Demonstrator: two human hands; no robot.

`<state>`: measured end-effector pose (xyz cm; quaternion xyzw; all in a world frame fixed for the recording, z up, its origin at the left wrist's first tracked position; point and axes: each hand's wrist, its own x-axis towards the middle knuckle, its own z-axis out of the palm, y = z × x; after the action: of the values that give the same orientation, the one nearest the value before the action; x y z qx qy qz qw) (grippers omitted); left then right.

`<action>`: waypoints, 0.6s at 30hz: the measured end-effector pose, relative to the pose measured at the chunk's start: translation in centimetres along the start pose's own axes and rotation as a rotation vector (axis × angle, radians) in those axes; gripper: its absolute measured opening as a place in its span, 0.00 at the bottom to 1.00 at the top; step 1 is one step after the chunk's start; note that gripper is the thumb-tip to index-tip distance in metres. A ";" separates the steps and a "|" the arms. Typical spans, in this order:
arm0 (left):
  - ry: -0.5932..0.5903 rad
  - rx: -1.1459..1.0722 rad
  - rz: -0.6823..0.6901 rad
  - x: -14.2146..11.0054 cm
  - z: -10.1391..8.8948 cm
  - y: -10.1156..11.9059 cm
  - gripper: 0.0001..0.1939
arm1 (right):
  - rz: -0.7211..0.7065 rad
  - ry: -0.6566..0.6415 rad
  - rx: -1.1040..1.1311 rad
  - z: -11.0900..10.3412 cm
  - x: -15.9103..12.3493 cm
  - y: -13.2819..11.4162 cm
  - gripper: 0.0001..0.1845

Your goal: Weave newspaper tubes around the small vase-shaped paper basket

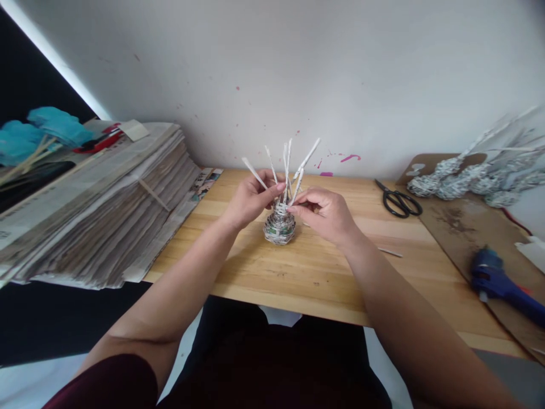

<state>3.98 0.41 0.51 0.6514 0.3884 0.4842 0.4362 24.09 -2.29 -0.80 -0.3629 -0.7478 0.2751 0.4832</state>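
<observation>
A small round vase woven from rolled newspaper strips [279, 229] stands upright on the wooden table, with some green showing through its lower weave. Several pale paper sticks [286, 170] fan upward from its narrow neck. My left hand [256, 196] is closed around the sticks on the left side, its thumb pressed across them above the neck. From the right, my right hand [321, 211] pinches a paper strip at the neck between thumb and forefinger. The fingers partly hide the rim and the bases of the sticks.
A tall stack of newspapers [140, 199] fills the left, with blue bundles [59, 128] and a red-handled tool [100, 142] on top. To the right lie black-handled scissors [400, 203], woven paper pieces [462, 176], a blue glue gun [502, 281] on cardboard [447, 227], and a loose paper stick [390, 252].
</observation>
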 end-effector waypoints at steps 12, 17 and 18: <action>0.336 0.460 0.404 -5.2 0.2 3.0 0.09 | -0.055 0.025 -0.079 0.6 -0.2 -0.6 0.03; 0.139 0.508 0.158 -5.5 0.8 3.3 0.16 | -0.102 0.041 -0.090 0.9 -0.2 -0.5 0.04; 0.152 0.554 0.159 -5.5 0.9 3.5 0.15 | -0.110 0.043 -0.079 1.0 -0.2 -0.5 0.04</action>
<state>3.88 -5.94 2.04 0.7360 0.4851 0.4398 0.1719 23.06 -2.76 -0.93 -0.3459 -0.7661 0.2107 0.4990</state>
